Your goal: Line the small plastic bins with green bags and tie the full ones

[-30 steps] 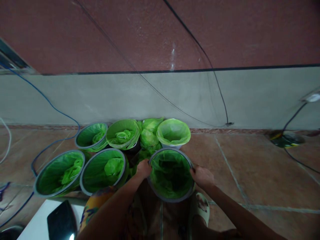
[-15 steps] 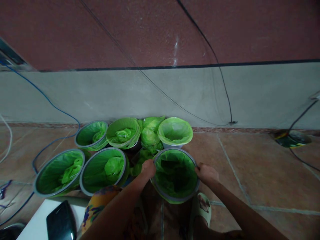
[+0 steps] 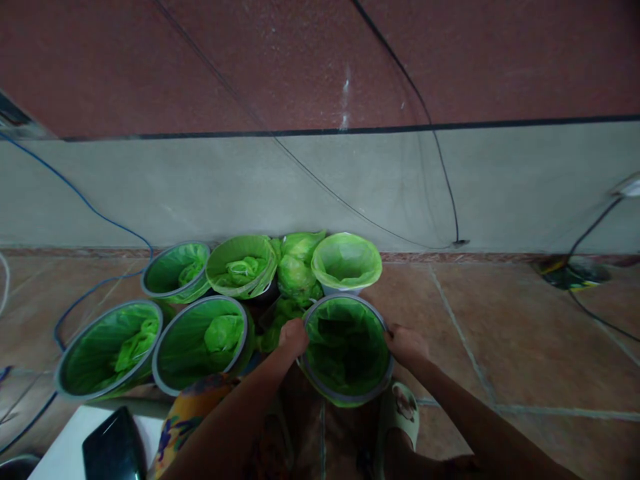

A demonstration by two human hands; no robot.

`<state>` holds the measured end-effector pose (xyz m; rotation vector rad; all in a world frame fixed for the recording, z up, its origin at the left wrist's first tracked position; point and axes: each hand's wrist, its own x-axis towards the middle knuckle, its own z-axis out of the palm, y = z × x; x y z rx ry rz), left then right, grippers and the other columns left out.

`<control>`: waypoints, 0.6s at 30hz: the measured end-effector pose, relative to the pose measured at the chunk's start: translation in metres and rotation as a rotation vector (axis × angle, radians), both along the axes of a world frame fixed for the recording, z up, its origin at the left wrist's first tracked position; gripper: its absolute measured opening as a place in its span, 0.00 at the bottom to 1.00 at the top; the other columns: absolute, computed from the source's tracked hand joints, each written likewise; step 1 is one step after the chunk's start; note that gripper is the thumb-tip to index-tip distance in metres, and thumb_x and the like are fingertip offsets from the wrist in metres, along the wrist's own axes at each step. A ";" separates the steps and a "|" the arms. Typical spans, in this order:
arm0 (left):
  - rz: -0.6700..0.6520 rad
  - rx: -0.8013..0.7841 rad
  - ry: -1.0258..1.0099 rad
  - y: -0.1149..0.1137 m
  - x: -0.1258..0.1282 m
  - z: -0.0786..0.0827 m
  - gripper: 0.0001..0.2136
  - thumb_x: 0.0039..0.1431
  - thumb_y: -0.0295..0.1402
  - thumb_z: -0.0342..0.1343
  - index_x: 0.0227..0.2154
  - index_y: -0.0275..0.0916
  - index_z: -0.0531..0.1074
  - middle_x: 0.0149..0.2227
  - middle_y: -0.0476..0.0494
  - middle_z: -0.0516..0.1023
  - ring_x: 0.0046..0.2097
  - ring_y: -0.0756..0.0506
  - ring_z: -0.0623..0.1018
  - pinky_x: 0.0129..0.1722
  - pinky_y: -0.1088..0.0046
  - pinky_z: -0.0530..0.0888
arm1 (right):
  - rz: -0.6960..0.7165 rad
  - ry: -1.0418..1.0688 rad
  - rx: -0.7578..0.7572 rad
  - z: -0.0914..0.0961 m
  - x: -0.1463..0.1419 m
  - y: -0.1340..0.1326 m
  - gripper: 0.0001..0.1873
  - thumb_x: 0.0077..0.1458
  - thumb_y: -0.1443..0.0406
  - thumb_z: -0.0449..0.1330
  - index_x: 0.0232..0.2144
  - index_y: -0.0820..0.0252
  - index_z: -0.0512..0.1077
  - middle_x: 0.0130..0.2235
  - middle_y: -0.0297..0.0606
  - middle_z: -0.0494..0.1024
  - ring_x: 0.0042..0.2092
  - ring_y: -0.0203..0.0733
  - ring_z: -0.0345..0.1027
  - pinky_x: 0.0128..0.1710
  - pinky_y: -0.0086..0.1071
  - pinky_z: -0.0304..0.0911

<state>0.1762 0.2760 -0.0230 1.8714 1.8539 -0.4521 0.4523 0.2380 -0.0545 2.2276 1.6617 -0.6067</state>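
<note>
— Where are we holding the round grey plastic bin [image 3: 345,299]?

— By its rim. Our left hand [image 3: 293,337] is curling its fingers shut over the left edge, and our right hand [image 3: 407,345] is clamping the right. The bin is sitting low over the brown tiled floor [image 3: 500,320], just beside the other green-lined bins [image 3: 200,301].

— How are we gripping it best?

— We're judging level hands safest, pinning the green plastic bag [image 3: 345,353] to the rim. Both forearms are reaching forward and down, hands turning inward.
</note>
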 end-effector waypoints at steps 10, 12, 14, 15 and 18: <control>0.041 -0.030 0.013 0.001 0.001 -0.004 0.15 0.61 0.27 0.47 0.44 0.32 0.77 0.46 0.32 0.80 0.51 0.40 0.78 0.48 0.72 0.74 | -0.009 0.020 -0.007 0.000 -0.003 0.001 0.23 0.61 0.59 0.46 0.45 0.61 0.77 0.45 0.54 0.80 0.49 0.55 0.74 0.46 0.41 0.67; 0.055 -0.013 0.001 0.001 0.002 -0.005 0.15 0.61 0.27 0.47 0.44 0.31 0.77 0.46 0.31 0.80 0.51 0.40 0.78 0.48 0.72 0.74 | -0.005 0.035 -0.007 0.000 -0.003 0.001 0.23 0.61 0.59 0.46 0.45 0.62 0.77 0.45 0.54 0.80 0.49 0.55 0.74 0.45 0.41 0.67; 0.063 0.010 -0.005 0.000 0.002 -0.006 0.15 0.61 0.27 0.47 0.43 0.31 0.78 0.45 0.30 0.80 0.51 0.39 0.78 0.49 0.70 0.74 | -0.007 0.043 -0.015 -0.001 -0.002 0.001 0.23 0.62 0.58 0.46 0.45 0.63 0.77 0.45 0.55 0.80 0.48 0.55 0.75 0.45 0.41 0.67; 0.066 0.017 -0.008 0.000 0.002 -0.007 0.15 0.61 0.26 0.47 0.43 0.30 0.77 0.45 0.29 0.80 0.50 0.39 0.78 0.48 0.70 0.74 | -0.011 0.043 -0.019 -0.002 -0.002 0.001 0.23 0.62 0.58 0.46 0.45 0.63 0.77 0.44 0.55 0.80 0.48 0.55 0.75 0.45 0.40 0.67; 0.088 0.007 0.002 0.000 0.003 -0.009 0.15 0.60 0.25 0.48 0.44 0.30 0.77 0.44 0.29 0.80 0.50 0.38 0.79 0.47 0.69 0.74 | -0.015 0.046 -0.014 -0.005 -0.002 0.001 0.23 0.61 0.59 0.47 0.44 0.63 0.77 0.44 0.55 0.80 0.48 0.54 0.75 0.45 0.40 0.67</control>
